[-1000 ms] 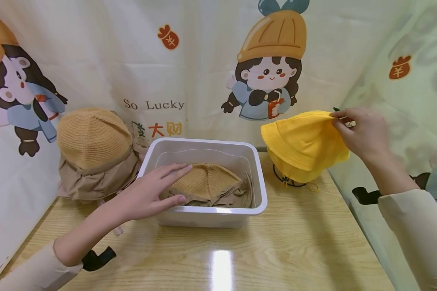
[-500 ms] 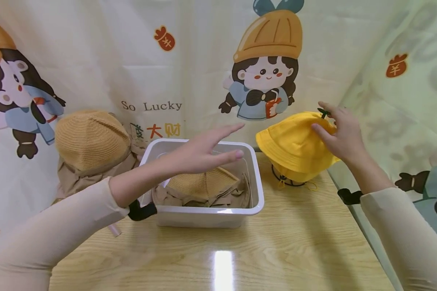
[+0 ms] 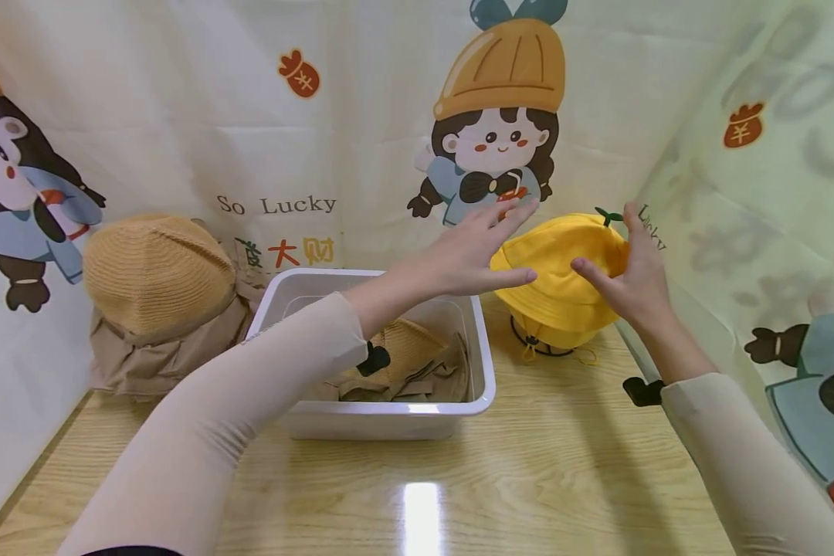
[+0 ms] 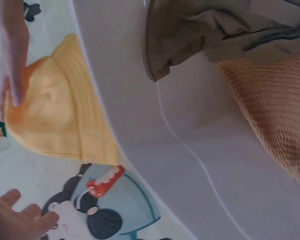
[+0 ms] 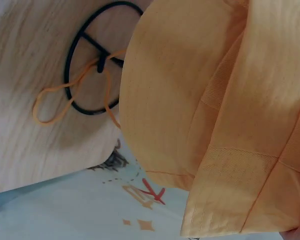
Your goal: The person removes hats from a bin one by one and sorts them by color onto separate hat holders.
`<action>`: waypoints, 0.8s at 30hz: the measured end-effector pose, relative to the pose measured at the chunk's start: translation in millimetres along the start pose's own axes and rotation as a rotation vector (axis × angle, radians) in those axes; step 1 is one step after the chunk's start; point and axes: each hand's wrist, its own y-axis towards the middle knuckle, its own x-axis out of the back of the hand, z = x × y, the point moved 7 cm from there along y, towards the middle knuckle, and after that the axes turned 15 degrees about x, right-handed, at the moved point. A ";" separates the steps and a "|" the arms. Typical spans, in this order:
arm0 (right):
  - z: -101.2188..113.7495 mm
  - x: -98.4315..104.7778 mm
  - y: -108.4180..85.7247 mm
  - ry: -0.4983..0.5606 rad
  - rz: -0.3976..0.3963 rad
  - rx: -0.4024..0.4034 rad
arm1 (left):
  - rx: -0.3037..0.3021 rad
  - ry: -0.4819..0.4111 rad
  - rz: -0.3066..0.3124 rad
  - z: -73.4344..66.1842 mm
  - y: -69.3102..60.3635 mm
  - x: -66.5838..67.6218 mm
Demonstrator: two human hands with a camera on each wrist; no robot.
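A yellow bucket hat [image 3: 552,270] with a green sprout [image 3: 608,217] on its crown sits on a stand with a black wire ring base [image 5: 68,70]. Its yellow drawstring [image 5: 45,120] hangs down beside the ring. My right hand [image 3: 635,278] is at the hat's right side, thumb and fingers spread; contact is unclear. Reaching across the white bin [image 3: 487,371], my left hand [image 3: 469,251] extends its straight fingers toward the hat's left side and holds nothing. Inside the bin lies a straw-coloured hat [image 3: 413,347] with brown cloth, partly hidden by my left arm.
At the left, another straw-coloured hat [image 3: 156,274] with a brown cloth brim stands on the wooden table [image 3: 528,463]. A printed curtain [image 3: 361,116] rises behind the table and along both sides.
My left hand has moved right from over the bin toward the yellow hat. My right hand has let go of the hat's top and come lower along its right side, fingers spread.
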 end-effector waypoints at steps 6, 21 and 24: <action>-1.4 -2.6 3.5 -0.062 0.000 0.006 | 0.021 0.005 0.053 0.3 29.0 -27.2; -2.7 -11.8 9.7 -0.127 -0.016 0.055 | -0.016 0.032 0.110 -9.7 63.2 -82.9; -4.6 -12.3 9.7 -0.143 -0.003 0.052 | 0.011 0.028 0.118 -10.0 65.5 -87.8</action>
